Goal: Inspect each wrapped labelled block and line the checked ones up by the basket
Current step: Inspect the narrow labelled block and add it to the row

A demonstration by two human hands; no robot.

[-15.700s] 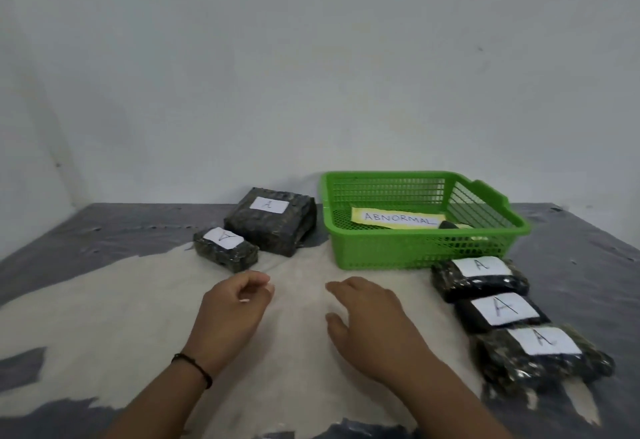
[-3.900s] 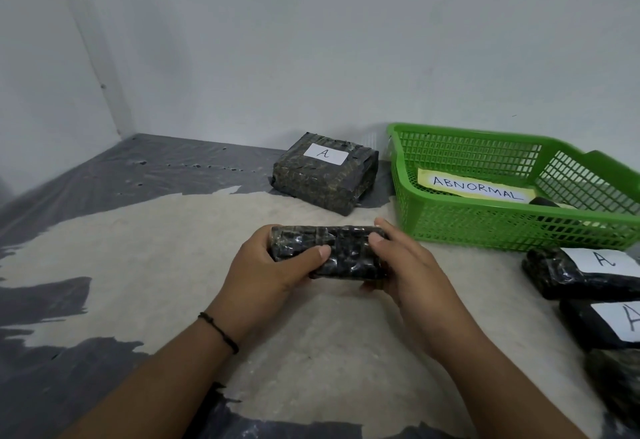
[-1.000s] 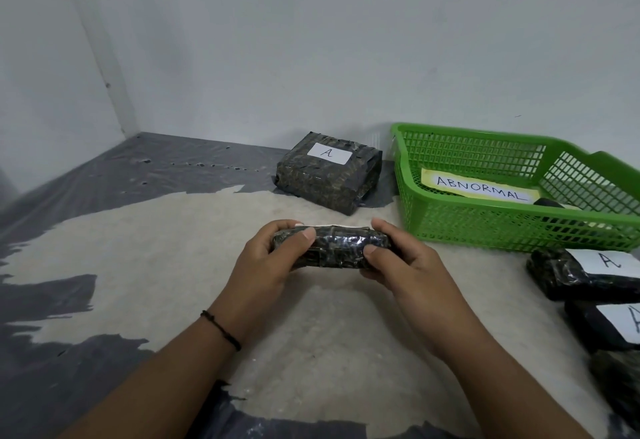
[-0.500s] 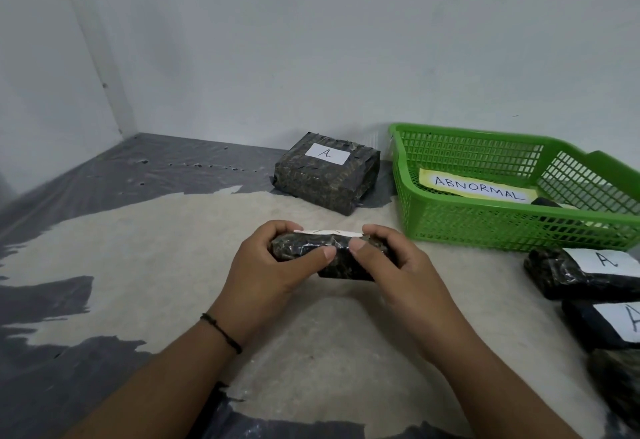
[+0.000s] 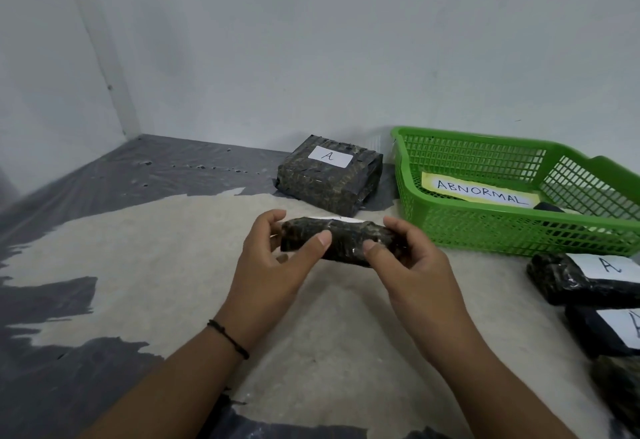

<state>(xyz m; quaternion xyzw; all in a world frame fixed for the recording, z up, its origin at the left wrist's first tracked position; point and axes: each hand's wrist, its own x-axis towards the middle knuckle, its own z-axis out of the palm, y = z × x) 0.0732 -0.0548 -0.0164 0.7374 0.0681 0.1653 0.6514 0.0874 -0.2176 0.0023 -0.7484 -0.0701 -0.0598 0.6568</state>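
Head view. Small dark block wrapped in glossy clear film point(image 5: 341, 241): held above the pale mat, left of the green plastic mesh basket point(image 5: 491, 227). Each end is pinched by left hand point(image 5: 273, 265) and right hand point(image 5: 412, 268). Judged light, firm, slippery; best gripped at the ends.

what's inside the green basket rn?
In the green plastic mesh basket lies a yellow paper sign reading ABNORMAL, with a dark object partly showing at its right end. The near wall and the sign hide the rest of the floor.
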